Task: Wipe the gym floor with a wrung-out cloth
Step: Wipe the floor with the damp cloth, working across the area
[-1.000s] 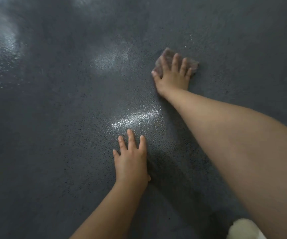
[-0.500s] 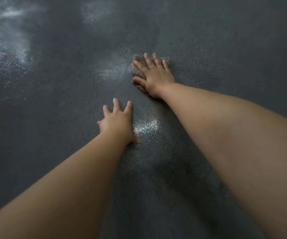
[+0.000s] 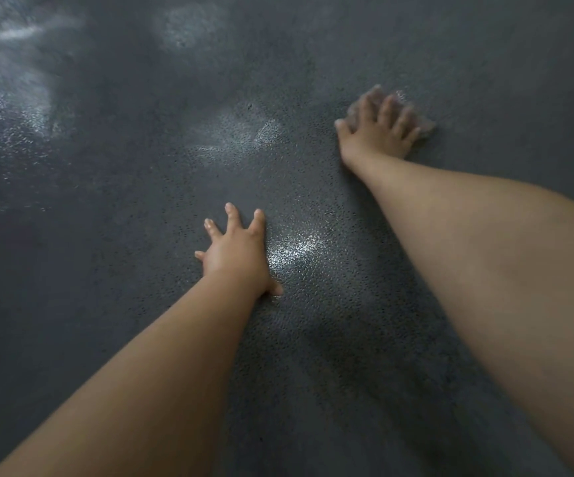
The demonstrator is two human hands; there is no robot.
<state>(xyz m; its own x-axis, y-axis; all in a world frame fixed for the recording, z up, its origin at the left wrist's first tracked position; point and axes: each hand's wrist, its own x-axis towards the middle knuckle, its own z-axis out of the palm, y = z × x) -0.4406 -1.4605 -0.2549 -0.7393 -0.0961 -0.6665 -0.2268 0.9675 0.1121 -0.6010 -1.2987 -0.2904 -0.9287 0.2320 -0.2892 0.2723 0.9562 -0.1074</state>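
Observation:
A small pinkish-grey cloth (image 3: 425, 127) lies flat on the dark textured gym floor (image 3: 106, 235) at the upper right. My right hand (image 3: 378, 134) presses down on it with spread, straight fingers and covers most of it; both are blurred by motion. My left hand (image 3: 235, 253) rests flat on the floor near the middle, fingers splayed, holding nothing. The two hands are well apart.
Shiny wet patches (image 3: 296, 251) glint just right of my left hand, further ahead at the centre (image 3: 237, 137) and at the far left (image 3: 6, 98). Dark floor fills the whole view, with no other object on it.
My right hand slid the cloth left towards the centre, then back out to the right. My left hand stayed braced on the floor while the view shifted.

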